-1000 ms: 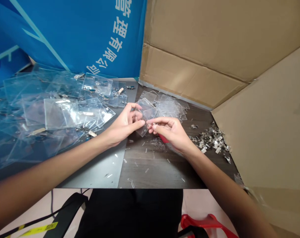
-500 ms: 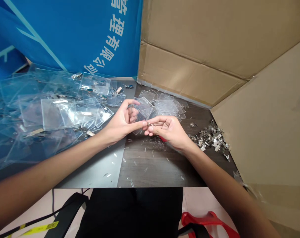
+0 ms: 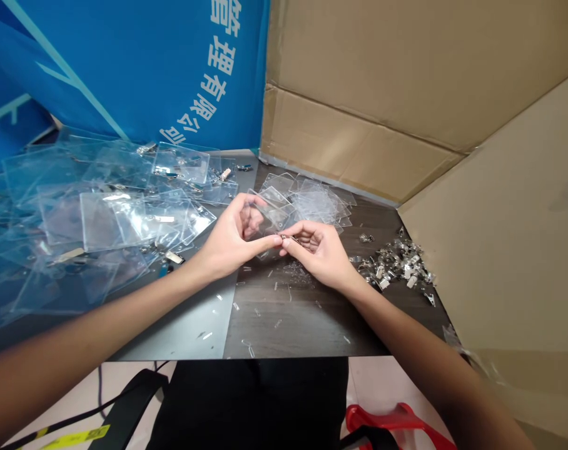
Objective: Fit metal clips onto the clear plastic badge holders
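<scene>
Barely shifted; left hand (image 3: 230, 240) and right hand (image 3: 321, 255) pinch tiny, indistinct clip (image 3: 284, 237).

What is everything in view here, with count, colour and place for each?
table: one, dark wood grain, under everything
clear sleeve: one, transparent, held up at centre
metal clip: one, silver, at the clear sleeve's near edge
sleeve pile: many, transparent, table's left
sleeve stack: several, transparent, behind the clear sleeve
clip heap: many, silver, table's right
plastic bits: several, clear, scattered near the table's front edge
banner: one, blue with white characters, back left
cardboard: large sheets, brown, back and right
red object: one, red, below the table edge
left hand: one, bare, gripping the clear sleeve
right hand: one, bare, pinching the metal clip
</scene>
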Tool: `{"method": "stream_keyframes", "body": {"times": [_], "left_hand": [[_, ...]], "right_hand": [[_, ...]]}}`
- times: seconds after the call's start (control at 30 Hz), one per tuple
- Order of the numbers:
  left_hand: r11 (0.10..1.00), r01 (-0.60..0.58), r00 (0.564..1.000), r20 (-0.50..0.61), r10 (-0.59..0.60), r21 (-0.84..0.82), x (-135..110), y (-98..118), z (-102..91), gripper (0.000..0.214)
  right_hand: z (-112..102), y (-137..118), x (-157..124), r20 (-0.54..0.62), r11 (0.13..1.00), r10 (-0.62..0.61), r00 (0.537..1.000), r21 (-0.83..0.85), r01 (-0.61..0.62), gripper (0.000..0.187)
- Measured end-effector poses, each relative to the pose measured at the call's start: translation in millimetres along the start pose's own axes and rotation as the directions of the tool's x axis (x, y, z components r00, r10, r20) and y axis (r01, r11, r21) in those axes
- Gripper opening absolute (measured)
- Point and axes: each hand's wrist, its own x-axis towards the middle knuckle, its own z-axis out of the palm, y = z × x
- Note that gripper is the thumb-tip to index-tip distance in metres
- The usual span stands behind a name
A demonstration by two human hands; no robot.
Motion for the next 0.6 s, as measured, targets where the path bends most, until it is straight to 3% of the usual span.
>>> {"method": "stream_keyframes", "body": {"times": [0.27,0.43,0.53,0.6], "left_hand": [[0.995,-0.029,1.0,0.012,0.028,0.091,-3.0,0.2,-0.9,0.057],[0.989,-0.045,0.999,0.012,0.044,0.142,-2.4,1.5,-2.9,0.06],[0.983,-0.049,0.999,-0.007,0.051,0.176,3.2,6.0,-9.8,0.063],[0.976,-0.064,0.996,-0.054,0.077,0.21,10.9,11.6,-21.2,0.067]], "right_hand": [[-0.6,-3.4,-4.3,0.006,0.986,-0.023,1.0,-0.162,0.024,0.025],[-3.2,-0.9,0.4,0.053,0.991,-0.036,0.998,-0.127,0.042,0.02],[-11.7,1.2,8.0,0.081,0.988,-0.026,0.996,-0.149,0.038,0.031],[-22.1,2.4,14.0,0.032,0.971,-0.023,0.999,-0.239,0.03,0.042]]}}
